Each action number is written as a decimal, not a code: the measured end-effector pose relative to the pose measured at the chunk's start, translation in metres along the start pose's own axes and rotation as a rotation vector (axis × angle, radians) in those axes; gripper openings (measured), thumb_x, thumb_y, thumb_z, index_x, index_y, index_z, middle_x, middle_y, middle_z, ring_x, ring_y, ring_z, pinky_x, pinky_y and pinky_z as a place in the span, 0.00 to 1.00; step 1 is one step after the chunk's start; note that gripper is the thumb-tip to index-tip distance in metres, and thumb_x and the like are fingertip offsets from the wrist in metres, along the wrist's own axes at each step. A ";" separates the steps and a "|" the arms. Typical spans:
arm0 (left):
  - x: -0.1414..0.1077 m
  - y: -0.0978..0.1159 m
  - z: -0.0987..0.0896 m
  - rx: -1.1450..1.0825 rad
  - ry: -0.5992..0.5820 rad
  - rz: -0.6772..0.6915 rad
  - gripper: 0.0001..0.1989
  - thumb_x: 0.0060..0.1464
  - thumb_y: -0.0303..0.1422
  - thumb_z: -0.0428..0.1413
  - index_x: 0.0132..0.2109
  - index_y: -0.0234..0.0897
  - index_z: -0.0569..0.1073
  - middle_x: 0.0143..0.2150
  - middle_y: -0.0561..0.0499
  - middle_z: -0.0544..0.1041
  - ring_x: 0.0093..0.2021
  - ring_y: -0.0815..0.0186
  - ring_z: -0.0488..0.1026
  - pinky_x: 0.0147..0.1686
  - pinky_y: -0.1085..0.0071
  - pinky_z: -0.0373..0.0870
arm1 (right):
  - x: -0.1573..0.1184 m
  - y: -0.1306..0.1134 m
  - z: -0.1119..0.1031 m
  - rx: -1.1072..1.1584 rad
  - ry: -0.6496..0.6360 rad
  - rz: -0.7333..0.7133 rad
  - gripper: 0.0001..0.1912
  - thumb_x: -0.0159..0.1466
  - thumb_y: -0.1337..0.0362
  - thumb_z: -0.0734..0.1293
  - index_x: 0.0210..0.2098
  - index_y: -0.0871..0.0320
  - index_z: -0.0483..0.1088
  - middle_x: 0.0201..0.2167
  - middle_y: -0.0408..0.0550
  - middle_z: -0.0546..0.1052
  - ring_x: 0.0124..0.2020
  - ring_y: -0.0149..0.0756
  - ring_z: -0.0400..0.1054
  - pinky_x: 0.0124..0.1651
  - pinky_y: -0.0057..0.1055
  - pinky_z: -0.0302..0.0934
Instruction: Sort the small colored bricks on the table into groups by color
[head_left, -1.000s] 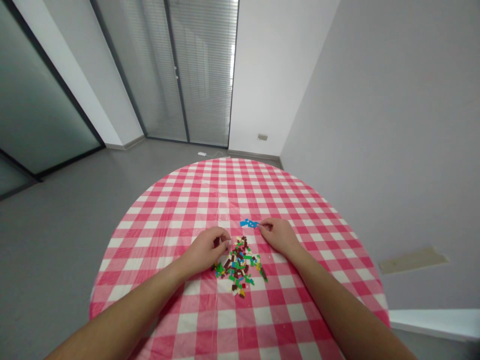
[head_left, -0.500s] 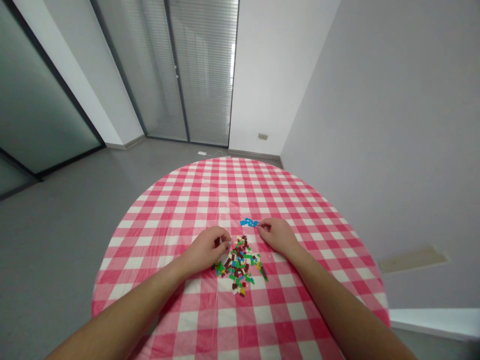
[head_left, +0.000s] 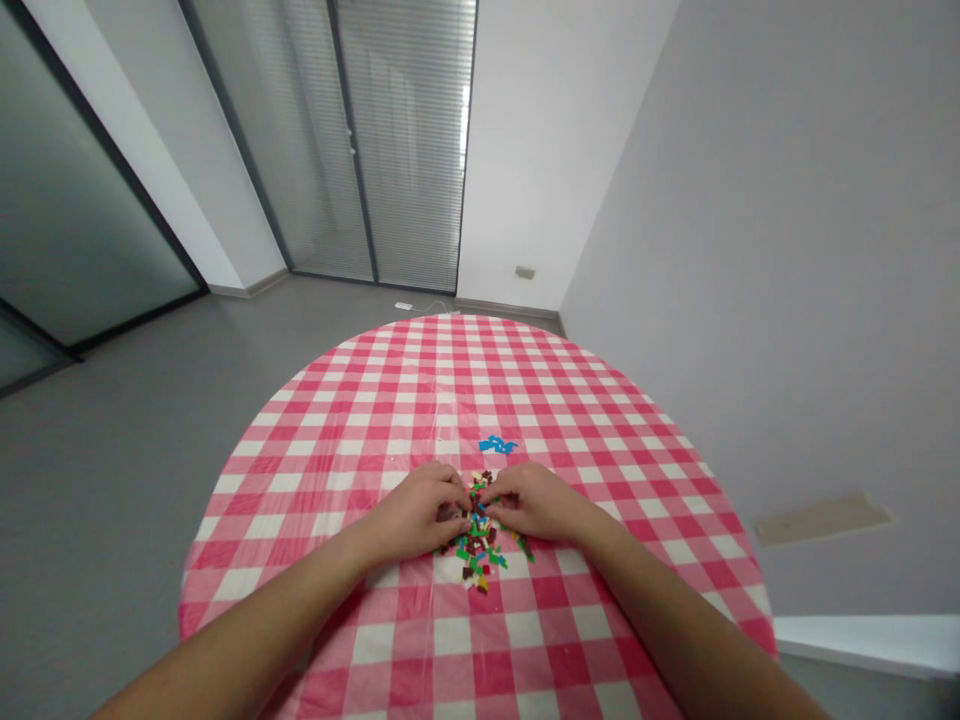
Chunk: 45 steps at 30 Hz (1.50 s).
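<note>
A heap of small toy building bricks (head_left: 478,548) in green, brown, yellow, white, red and blue lies on the checked tablecloth between both hands. My left hand (head_left: 424,510) rests at the heap's left side, fingers curled and thumb near the fingertips. From the right, my right hand (head_left: 536,500) reaches into the upper part of the heap, thumb and forefinger drawn close together. Any brick at either set of fingertips is too small to make out. Just beyond the hands sits a separate cluster of blue bricks (head_left: 496,444), touched by neither.
The round table (head_left: 360,400) wears a red-and-white checked cloth. Beyond its far edge, a white power strip (head_left: 403,305) with a cable lies on the floor. A plain wall (head_left: 787,250) stands to the right, and glass panels with blinds (head_left: 409,150) stand behind.
My right hand has left the blue cluster and come back toward me and left, into the mixed heap. My left hand has shifted slightly right and nearer, over the heap's edge.
</note>
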<state>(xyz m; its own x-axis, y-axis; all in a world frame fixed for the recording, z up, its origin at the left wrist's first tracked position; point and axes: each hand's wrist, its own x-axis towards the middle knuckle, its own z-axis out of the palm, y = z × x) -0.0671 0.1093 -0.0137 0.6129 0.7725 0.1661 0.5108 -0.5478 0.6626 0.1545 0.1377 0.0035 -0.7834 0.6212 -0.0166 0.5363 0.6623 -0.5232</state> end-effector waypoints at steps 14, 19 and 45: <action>-0.001 0.000 -0.001 -0.033 -0.053 0.017 0.03 0.51 0.30 0.59 0.34 0.39 0.79 0.35 0.48 0.75 0.39 0.62 0.70 0.40 0.67 0.65 | -0.003 0.004 0.005 0.044 -0.024 0.025 0.12 0.55 0.70 0.66 0.37 0.54 0.78 0.27 0.41 0.77 0.25 0.28 0.64 0.29 0.23 0.52; -0.001 0.000 -0.006 -0.028 -0.040 -0.008 0.12 0.50 0.21 0.52 0.35 0.39 0.78 0.35 0.49 0.76 0.39 0.63 0.70 0.42 0.69 0.65 | -0.004 0.006 0.003 0.055 -0.031 0.030 0.09 0.54 0.70 0.67 0.33 0.56 0.78 0.24 0.41 0.76 0.24 0.28 0.63 0.27 0.23 0.51; 0.000 0.000 -0.005 -0.055 0.019 0.019 0.08 0.55 0.25 0.54 0.37 0.37 0.78 0.32 0.51 0.76 0.38 0.66 0.70 0.41 0.71 0.64 | 0.001 -0.002 0.002 0.090 -0.062 -0.024 0.11 0.64 0.68 0.63 0.38 0.57 0.78 0.34 0.47 0.80 0.32 0.32 0.70 0.34 0.25 0.56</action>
<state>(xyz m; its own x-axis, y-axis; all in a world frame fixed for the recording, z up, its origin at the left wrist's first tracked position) -0.0698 0.1108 -0.0103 0.6101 0.7685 0.1927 0.4650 -0.5443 0.6982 0.1516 0.1360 0.0032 -0.8151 0.5768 -0.0543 0.4889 0.6346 -0.5986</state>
